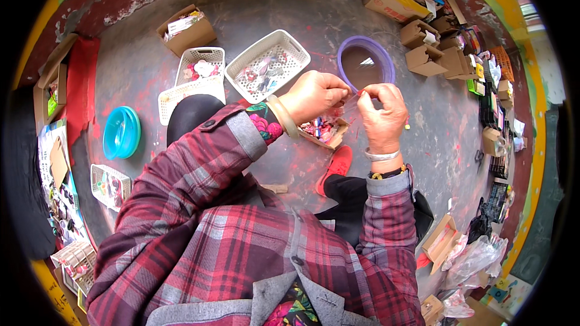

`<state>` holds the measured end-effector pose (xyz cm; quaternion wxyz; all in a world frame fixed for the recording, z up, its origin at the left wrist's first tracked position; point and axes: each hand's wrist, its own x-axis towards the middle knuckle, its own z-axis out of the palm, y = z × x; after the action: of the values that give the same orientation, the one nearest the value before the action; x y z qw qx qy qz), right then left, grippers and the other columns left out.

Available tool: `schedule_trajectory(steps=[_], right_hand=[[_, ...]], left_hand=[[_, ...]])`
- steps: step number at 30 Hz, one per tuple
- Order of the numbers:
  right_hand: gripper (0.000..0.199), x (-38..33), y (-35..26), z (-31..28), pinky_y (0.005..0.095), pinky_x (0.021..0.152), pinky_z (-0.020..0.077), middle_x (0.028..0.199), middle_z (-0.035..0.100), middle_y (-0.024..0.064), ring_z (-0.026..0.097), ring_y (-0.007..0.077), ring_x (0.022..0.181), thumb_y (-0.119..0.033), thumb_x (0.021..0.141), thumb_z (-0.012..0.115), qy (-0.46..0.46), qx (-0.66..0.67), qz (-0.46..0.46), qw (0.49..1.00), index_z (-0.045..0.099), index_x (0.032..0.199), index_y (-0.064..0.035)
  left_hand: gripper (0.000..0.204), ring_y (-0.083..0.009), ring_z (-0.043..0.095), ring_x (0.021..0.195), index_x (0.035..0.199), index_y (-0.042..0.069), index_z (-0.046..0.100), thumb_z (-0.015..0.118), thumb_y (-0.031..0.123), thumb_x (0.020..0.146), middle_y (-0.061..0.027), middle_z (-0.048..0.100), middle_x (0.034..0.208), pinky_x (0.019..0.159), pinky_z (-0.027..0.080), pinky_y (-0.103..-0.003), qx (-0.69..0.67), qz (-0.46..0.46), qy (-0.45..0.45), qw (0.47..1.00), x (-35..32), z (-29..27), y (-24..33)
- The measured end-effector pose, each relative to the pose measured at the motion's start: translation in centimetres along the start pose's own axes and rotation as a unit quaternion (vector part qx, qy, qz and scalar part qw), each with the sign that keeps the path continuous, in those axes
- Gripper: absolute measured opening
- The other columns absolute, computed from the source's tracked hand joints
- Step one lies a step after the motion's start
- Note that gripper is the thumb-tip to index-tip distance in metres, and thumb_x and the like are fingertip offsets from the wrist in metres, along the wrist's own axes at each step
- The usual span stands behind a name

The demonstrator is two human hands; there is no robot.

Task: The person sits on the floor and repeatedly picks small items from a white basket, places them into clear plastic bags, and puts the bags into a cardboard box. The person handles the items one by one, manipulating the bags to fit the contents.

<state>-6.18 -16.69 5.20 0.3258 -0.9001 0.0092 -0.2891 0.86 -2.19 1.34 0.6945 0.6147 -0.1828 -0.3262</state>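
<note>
My left hand (315, 95), with a pale bangle at its wrist, reaches in from the left with thumb and fingertips pinched together. Close beside it my right hand (384, 115), wearing a silvery bracelet, is also closed in a pinch. A tiny red bit (360, 92) shows at the right fingertips, between the two hands. What each hand grips is too small to name. Below them a small open cardboard box (339, 136) holds red, pink and white pieces, partly hidden by my left hand. My red shoe (336, 169) is beside that box.
A purple basin (391, 71) of murky water stands just beyond my hands. White plastic baskets (240, 54) with small items sit ahead on the left, near a cardboard box (196, 37). Turquoise basins (134, 133) lie farther left. Cartons (425, 60) and goods line the right wall.
</note>
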Motion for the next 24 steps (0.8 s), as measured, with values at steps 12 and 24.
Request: schedule_trajectory(steps=[12, 24], right_hand=[[0.007, 0.2, 4.4, -1.8, 0.0213, 0.062, 0.0434, 0.075, 0.061, -0.0003, 0.056, 0.0086, 0.068, -0.003, 0.077, 0.062, 0.054, 0.446, 0.372, 0.813, 0.064, 0.084, -0.0018], [0.01, -3.9, 16.6, 7.7, 0.0316, 0.058, 0.0465, 0.068, 0.061, 0.0059, 0.059, 0.019, 0.06, -0.018, 0.068, 0.062, -0.055, -0.104, 0.212, 0.97, 0.067, 0.072, -0.0101]], left_hand=[[0.02, -0.0183, 0.062, 0.084, 0.1, -0.006, 0.059, 0.053, 0.01, 0.089, -0.0133, 0.062, 0.096, 0.076, 0.052, -0.029, -0.166, -0.064, 0.017, 0.984, -0.1, -0.9, 0.5], [0.017, -0.018, 0.061, 0.08, 0.097, -0.005, 0.059, 0.054, 0.009, 0.088, -0.0107, 0.061, 0.088, 0.072, 0.054, -0.032, -0.19, -0.02, 0.106, 0.976, 0.4, -2.3, 0.7]])
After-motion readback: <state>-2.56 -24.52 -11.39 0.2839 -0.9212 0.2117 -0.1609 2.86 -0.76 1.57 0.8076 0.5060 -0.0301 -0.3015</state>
